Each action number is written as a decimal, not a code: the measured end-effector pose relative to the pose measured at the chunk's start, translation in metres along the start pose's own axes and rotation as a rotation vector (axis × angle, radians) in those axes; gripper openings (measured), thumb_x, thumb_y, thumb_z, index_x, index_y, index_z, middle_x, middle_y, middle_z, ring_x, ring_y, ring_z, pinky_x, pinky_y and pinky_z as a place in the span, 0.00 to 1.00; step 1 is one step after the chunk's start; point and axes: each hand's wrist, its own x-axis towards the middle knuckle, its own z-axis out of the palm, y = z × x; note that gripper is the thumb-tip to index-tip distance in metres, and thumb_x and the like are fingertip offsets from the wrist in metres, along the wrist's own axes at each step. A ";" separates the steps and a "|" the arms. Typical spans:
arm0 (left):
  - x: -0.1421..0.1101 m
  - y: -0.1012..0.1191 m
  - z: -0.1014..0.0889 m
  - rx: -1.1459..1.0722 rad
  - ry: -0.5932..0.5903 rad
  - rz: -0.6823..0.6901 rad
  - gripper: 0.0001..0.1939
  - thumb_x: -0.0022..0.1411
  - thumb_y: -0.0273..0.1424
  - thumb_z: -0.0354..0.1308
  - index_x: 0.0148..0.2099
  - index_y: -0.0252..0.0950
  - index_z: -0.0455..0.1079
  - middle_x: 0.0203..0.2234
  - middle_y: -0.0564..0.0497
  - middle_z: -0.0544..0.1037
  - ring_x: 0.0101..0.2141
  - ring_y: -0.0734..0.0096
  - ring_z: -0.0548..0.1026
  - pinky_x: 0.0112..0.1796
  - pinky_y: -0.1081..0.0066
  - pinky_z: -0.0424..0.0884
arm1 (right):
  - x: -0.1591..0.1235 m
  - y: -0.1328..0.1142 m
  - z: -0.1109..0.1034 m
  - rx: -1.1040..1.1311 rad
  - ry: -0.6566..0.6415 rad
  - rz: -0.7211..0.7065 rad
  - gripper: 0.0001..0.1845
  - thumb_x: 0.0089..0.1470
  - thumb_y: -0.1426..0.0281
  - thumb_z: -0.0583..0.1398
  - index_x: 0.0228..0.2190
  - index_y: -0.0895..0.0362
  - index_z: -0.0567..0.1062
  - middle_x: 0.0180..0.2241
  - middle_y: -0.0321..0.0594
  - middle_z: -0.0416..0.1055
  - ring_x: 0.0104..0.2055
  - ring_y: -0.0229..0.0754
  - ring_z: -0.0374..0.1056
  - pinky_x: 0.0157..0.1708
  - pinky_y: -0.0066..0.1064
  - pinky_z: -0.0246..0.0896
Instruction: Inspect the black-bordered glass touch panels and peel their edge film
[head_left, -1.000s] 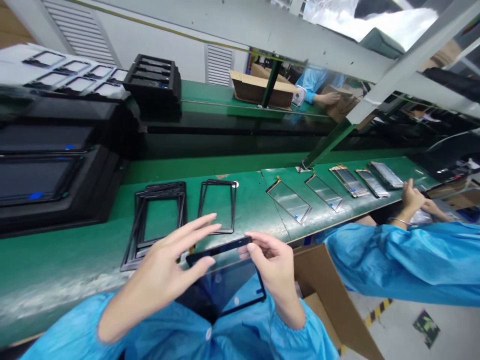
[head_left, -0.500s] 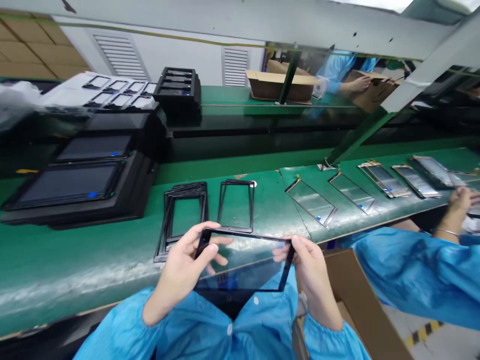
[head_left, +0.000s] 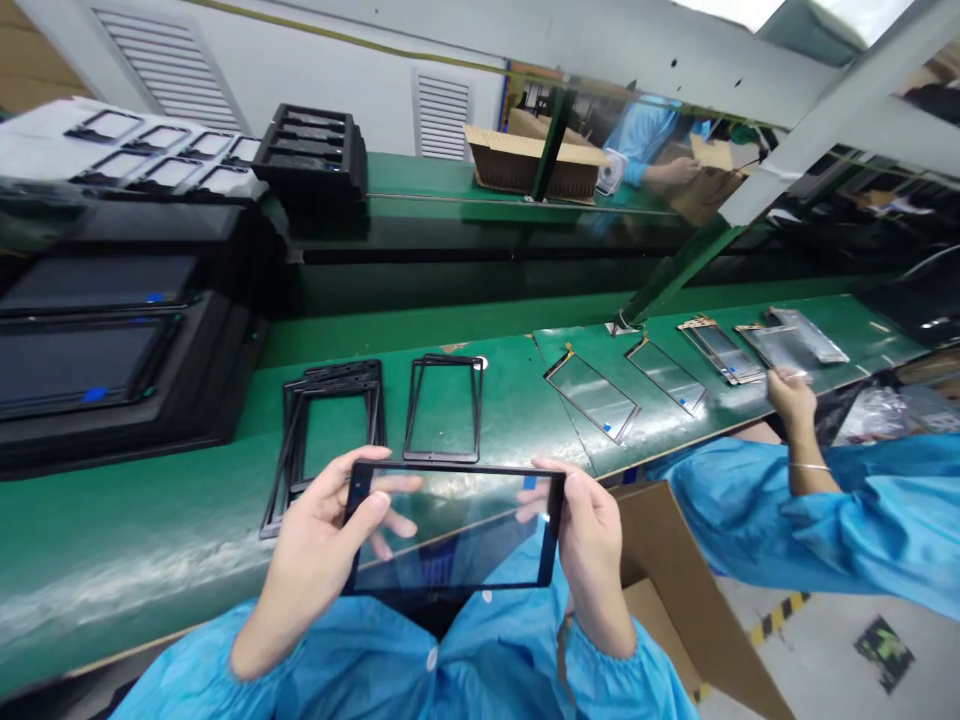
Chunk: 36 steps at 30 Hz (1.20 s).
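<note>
A clear touch screen panel (head_left: 457,530) with a black border is held level in front of my chest, over the bench's near edge. My left hand (head_left: 330,540) grips its left end, thumb on the face and fingers showing through the glass behind. At the other end, my right hand (head_left: 589,535) closes on the corner, with its fingertips also visible through the glass. Just beyond the panel lie a few thin black frames (head_left: 444,457), overlapping slightly. To their left is a stack of more black frames (head_left: 375,400), partly hidden by my left hand.
Two glass panels (head_left: 592,393) lie to the right, with stacked panels (head_left: 724,352) farther along. A co-worker's hand (head_left: 793,400) touches one there. Black trays with screens (head_left: 82,360) are piled at left. An open cardboard box (head_left: 697,600) stands below right; a post (head_left: 675,270) rises from the bench.
My view has turned right, so the bench things sit farther left. Both hands still hold the panel. The co-worker's hand has moved left onto the stacked panels.
</note>
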 end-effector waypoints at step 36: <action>0.000 0.003 0.012 -0.116 -0.269 -0.162 0.31 0.68 0.48 0.68 0.63 0.31 0.75 0.48 0.32 0.87 0.36 0.52 0.89 0.32 0.64 0.86 | -0.003 -0.008 0.027 -0.070 -0.215 0.020 0.32 0.61 0.41 0.64 0.20 0.54 0.79 0.21 0.44 0.82 0.19 0.46 0.78 0.22 0.33 0.75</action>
